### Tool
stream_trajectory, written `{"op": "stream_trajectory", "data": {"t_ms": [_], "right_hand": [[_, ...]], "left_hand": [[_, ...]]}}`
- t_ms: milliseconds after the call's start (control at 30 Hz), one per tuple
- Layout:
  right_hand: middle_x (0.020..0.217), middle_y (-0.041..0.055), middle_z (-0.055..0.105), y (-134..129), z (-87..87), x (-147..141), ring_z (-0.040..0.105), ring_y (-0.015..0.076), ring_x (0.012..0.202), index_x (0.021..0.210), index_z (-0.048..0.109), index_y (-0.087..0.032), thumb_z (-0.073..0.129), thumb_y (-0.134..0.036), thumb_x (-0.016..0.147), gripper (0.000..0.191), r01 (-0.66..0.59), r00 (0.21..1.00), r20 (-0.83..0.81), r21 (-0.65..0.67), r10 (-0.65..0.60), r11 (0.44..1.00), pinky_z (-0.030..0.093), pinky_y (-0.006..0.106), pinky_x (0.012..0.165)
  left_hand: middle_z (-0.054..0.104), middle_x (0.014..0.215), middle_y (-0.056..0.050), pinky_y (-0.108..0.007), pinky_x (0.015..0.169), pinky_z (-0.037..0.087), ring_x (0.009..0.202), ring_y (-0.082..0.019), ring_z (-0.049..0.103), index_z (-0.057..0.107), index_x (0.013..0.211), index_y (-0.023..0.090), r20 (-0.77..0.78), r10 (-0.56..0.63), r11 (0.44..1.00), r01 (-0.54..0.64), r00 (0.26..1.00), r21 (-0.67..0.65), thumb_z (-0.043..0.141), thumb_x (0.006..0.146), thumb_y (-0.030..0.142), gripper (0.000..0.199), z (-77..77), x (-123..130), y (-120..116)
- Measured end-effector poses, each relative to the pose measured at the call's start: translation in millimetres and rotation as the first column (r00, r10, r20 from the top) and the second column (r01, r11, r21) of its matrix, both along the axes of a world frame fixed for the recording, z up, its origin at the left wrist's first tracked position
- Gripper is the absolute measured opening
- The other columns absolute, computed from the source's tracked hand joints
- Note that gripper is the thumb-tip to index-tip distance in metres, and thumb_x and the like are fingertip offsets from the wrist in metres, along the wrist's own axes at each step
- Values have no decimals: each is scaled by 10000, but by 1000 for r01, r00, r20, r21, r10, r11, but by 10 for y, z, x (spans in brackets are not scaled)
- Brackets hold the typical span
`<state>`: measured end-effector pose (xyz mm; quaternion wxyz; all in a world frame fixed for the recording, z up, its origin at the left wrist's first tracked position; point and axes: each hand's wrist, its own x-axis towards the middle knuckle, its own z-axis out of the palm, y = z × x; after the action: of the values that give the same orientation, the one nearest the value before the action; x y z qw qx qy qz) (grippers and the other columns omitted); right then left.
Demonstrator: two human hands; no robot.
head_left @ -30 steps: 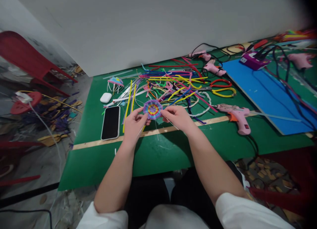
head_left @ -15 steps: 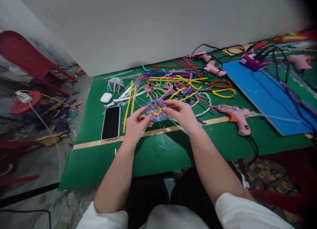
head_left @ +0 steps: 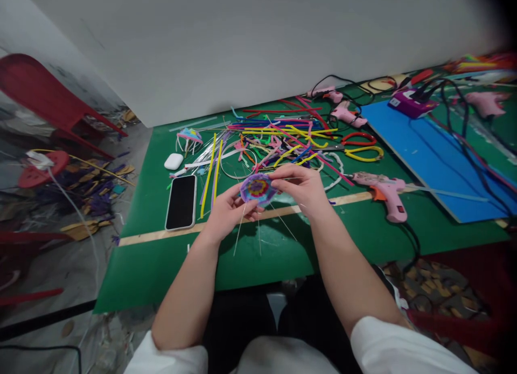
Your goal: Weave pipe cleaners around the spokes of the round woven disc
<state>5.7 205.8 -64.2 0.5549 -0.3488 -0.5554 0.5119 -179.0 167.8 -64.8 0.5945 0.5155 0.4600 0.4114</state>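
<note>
A small round woven disc (head_left: 257, 188) in purple, blue, yellow and red rings is held between my two hands above the green table (head_left: 258, 266). Thin wires stick out from its edge, several pointing down toward me. My left hand (head_left: 233, 208) grips the disc's left and lower edge between thumb and fingers. At the upper right edge, my right hand (head_left: 297, 185) pinches the disc with thumb and forefinger. Just beyond lies a heap of coloured pipe cleaners (head_left: 278, 139).
A phone (head_left: 181, 202), a white case (head_left: 173, 161) and a small umbrella-like piece (head_left: 189, 137) lie left. Right are scissors (head_left: 363, 147), a pink glue gun (head_left: 390, 193), a blue board (head_left: 436, 164) and a purple power block (head_left: 412, 103). A wooden strip (head_left: 157, 235) crosses the table.
The disc has tilted, its face now flatter and slightly lower, and its wires now show pointing down toward me. Both hands have shifted slightly with it, still holding its edges.
</note>
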Motion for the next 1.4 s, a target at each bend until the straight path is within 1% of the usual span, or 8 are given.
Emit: {"op": "stream_trajectory", "data": {"t_ms": [167, 400, 533, 600, 733, 967, 1167, 1400], "right_hand": [[867, 10, 683, -55, 155, 148, 622, 138, 761, 871, 703, -218, 717, -292, 657, 226, -143, 979, 121, -166, 164, 976, 500, 243, 620], [686, 12, 686, -91, 188, 281, 635, 131, 663, 736, 701, -161, 686, -277, 682, 129, -435, 842, 185, -324, 507, 840, 510, 251, 654], [651, 8, 679, -129, 228, 280, 630, 127, 617, 704, 705, -171, 710, -278, 669, 113, -420, 876, 137, -253, 462, 872, 514, 245, 615], [649, 10, 676, -149, 263, 273, 627, 127, 603, 700, 704, -173, 710, -287, 669, 118, -340, 916, 137, -234, 377, 911, 517, 248, 601], [687, 14, 685, -162, 292, 254, 635, 138, 642, 741, 709, -181, 702, -295, 675, 132, -173, 951, 217, -214, 219, 961, 524, 264, 637], [753, 19, 704, -133, 270, 196, 641, 161, 722, 740, 711, -200, 686, -301, 696, 112, 29, 945, 325, -30, -18, 999, 505, 276, 686], [757, 13, 701, -208, 380, 182, 631, 146, 707, 750, 715, -208, 668, -276, 716, 89, -99, 902, 423, 15, 83, 995, 492, 254, 678], [755, 11, 693, -268, 453, 230, 624, 140, 722, 770, 702, -193, 628, -243, 751, 92, -341, 793, 521, -48, 315, 939, 471, 231, 670]], "left_hand": [[701, 801, -49, -271, 571, 563, 657, -172, 668, 645, 1053, 190, -29, 198, 956, -186, 980, 228, 700, 701, 327, 382, -15, 13, -31], [707, 869, -70, -301, 732, 559, 796, -188, 664, 718, 862, 190, -65, 195, 914, -157, 979, 374, 723, 667, 282, 215, -30, -116, -42], [699, 933, -68, -313, 805, 531, 877, -186, 651, 700, 944, 205, -43, 159, 925, -133, 986, 356, 686, 712, 252, 237, 19, -180, 11], [695, 932, -61, -312, 842, 505, 904, -178, 639, 697, 933, 198, 11, 315, 859, -290, 949, 422, 660, 736, 243, 205, 45, -217, 40], [678, 800, -21, -251, 720, 510, 735, -126, 634, 693, 876, 193, 146, 634, 592, -598, 760, 541, 637, 749, 251, 149, 58, -317, 43], [707, 769, -45, -292, 687, 524, 720, -179, 650, 726, 795, 227, -325, 224, 860, -30, 919, 509, 677, 696, 262, 116, 50, -310, -19], [714, 789, -39, -300, 684, 525, 735, -178, 655, 735, 811, 247, -210, 314, 841, -169, 926, 515, 633, 740, 270, 126, -33, -275, 49], [715, 882, -23, -434, 974, 409, 902, -196, 637, 723, 883, 283, -35, 354, 728, -253, 934, 637, 642, 750, 224, 167, -51, -276, 43]]}}
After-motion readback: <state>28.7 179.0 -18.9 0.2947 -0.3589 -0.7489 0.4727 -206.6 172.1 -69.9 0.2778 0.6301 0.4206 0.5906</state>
